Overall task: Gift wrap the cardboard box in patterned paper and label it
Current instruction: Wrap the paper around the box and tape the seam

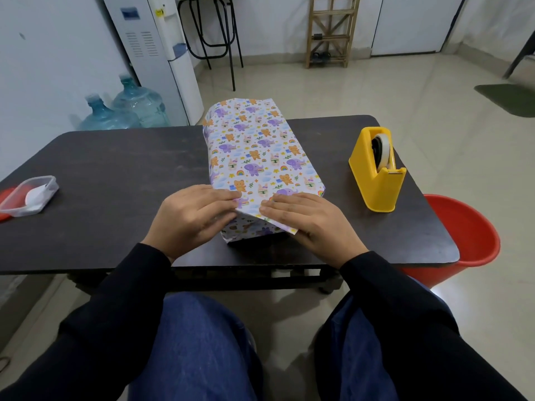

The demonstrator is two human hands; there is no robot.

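Two hands on near end of wrapped box (254, 151), which runs away from them across table (115, 169). Step looks like closing near-end flaps. Left hand (195, 217) presses paper flat, fingers straight. Right hand (307, 219) pinches side flap (286, 228), thumb under. Next likely: crease, hold one-handed, pull tape from dispenser (376, 172) (just right of right hand). No label visible. Hidden: cardboard itself, far-end folds. Tub (29, 195) left of left hand, contents unclear.

I take this for a plain home or office back room; water dispenser (156, 53) and spare jugs (136, 105) far left; wooden rack (331, 33) by the far wall; tiled floor (419, 96).
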